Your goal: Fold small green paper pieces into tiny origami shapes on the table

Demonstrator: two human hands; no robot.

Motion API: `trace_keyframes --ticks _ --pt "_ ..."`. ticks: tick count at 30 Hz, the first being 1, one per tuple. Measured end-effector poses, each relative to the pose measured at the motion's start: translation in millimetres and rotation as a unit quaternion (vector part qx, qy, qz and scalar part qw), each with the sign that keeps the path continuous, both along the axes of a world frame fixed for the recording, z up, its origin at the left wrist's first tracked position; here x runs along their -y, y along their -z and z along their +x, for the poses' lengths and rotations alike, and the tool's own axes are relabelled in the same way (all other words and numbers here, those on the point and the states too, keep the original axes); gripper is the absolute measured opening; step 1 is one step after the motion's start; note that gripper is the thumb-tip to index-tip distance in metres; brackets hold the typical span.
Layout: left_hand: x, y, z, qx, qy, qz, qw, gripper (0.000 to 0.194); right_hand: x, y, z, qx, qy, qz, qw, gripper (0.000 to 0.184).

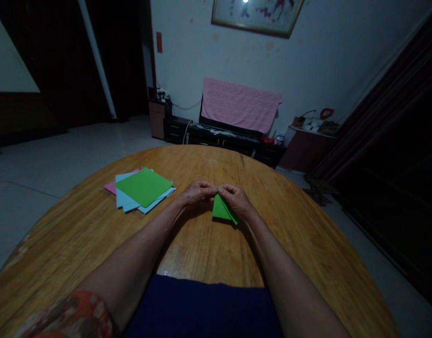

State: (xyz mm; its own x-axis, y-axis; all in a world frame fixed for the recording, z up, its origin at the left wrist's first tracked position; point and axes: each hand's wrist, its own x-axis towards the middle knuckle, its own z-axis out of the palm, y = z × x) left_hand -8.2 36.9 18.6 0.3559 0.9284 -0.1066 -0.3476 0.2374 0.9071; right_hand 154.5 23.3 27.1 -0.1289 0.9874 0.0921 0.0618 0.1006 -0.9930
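Between my two hands is a piece of folded green paper (223, 210), its layered flaps hanging down toward me over the table. My left hand (199, 192) pinches the paper's upper tip between thumb and fingers. Right beside it, my right hand (237, 199) grips the same tip and the upper right edge. The fingertips of both hands nearly meet there and cover the top of the fold. To the left lies a loose stack of paper sheets, with a green sheet (144, 186) on top and light blue sheets (121, 197) and a pink sheet (110, 188) beneath.
Everything rests on a round wooden table (201, 253). Past its far edge stand a low black cabinet (219, 140) and a screen draped with a pink towel (240, 104). A side cabinet (305, 145) holding small items is at the right.
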Motion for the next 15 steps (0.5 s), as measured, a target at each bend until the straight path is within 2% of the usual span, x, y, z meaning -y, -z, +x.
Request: trace_keyframes --ticks 3,8,15 --pt "1.8 -0.2 0.3 -0.01 -0.01 0.037 0.999 0.024 -0.1 2.1 -1.4 -0.012 0.001 -0.013 1.0 0.03" --pt "4.5 -0.2 0.8 0.032 -0.011 0.034 0.999 0.02 0.8 2.1 -0.7 -0.006 0.004 -0.027 1.0 0.03" --pt "2.5 2.8 -0.4 0.008 -0.006 0.035 0.999 0.018 -0.7 5.0 1.3 0.046 0.004 -0.011 0.999 0.028"
